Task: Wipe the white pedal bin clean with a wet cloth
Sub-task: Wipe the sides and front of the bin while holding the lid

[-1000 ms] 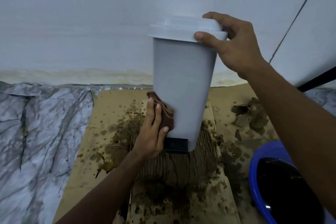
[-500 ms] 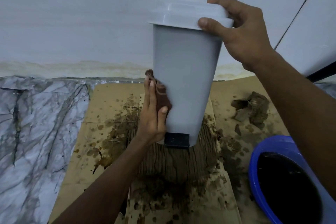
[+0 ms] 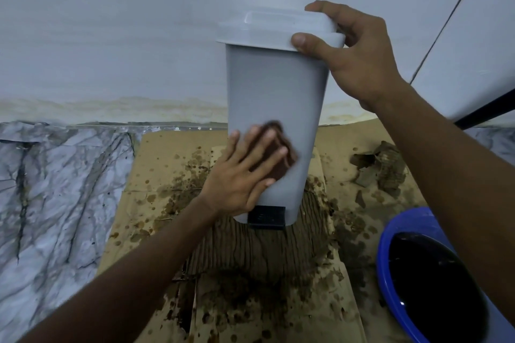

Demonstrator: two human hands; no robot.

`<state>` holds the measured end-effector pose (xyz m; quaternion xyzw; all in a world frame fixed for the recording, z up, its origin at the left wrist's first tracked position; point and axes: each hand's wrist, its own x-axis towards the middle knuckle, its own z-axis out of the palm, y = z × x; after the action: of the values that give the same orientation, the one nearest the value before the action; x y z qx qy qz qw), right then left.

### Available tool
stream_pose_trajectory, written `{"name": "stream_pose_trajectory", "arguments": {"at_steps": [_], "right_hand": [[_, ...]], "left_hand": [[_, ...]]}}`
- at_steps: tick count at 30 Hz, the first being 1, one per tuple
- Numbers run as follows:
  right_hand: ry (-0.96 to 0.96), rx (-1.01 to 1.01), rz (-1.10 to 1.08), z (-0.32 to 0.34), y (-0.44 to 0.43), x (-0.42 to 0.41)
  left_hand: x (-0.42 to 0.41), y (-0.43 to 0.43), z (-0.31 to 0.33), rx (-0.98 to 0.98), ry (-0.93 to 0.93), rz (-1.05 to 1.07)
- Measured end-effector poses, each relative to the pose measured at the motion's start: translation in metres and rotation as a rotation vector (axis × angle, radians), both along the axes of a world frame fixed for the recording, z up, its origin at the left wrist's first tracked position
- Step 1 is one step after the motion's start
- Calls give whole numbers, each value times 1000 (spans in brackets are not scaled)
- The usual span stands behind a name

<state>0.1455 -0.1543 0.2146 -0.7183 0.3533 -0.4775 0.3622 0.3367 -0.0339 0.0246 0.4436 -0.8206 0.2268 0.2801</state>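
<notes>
The white pedal bin (image 3: 276,92) stands upright on wet, stained cardboard, its black pedal (image 3: 266,217) facing me. My right hand (image 3: 351,56) grips the right rim of its closed lid, thumb on the front edge. My left hand (image 3: 245,172) lies flat with spread fingers on the bin's lower front, pressing a brown cloth (image 3: 281,156) against the plastic. The cloth is blurred and partly covered by my fingers.
Soaked, mud-spotted cardboard (image 3: 167,164) covers the marble-patterned floor (image 3: 55,189). A blue basin (image 3: 390,248) of dark water sits at the lower right. Brown torn scraps (image 3: 381,164) lie right of the bin. A white wall rises close behind.
My left hand slid the cloth from the bin's left side round onto its front face, fingers now spread flat. My right hand kept its grip on the lid.
</notes>
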Motion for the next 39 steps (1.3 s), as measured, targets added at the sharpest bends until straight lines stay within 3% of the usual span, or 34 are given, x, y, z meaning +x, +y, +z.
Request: {"name": "stream_pose_trajectory", "arguments": {"at_steps": [2,5,12,14,18,24,26,29,33,36,39], "right_hand": [[5,-5,1,0,0,0],[18,-4,-9,0,0,1],[30,-2,-5,0,-1,-2],[24,-2,-8,0,0,-1],[18,-12,-9,0,-1,0],[27,-2,-10,-2,0,0],[25,-15,-10,-2,1,1],[38,-36,-8,-1,1,1],[39,-38,-3,-1,2,-3],[28,-27,11,-2,4,-4],[38,-27,19,-2,7,-1]], "left_hand": [[6,-2,11,-7,-290,-108],[7,2,11,112,-487,-264],[20,-8,20,46,-510,-356],[35,-5,23,-18,-362,-222],[13,-6,22,-30,107,54],[-58,-10,43,104,1126,388],[-61,-17,63,87,1171,411],[-59,-38,92,-45,994,357],[-64,-33,72,-62,980,399],[-68,-9,32,94,1153,462],[-83,9,8,218,1476,608]]}}
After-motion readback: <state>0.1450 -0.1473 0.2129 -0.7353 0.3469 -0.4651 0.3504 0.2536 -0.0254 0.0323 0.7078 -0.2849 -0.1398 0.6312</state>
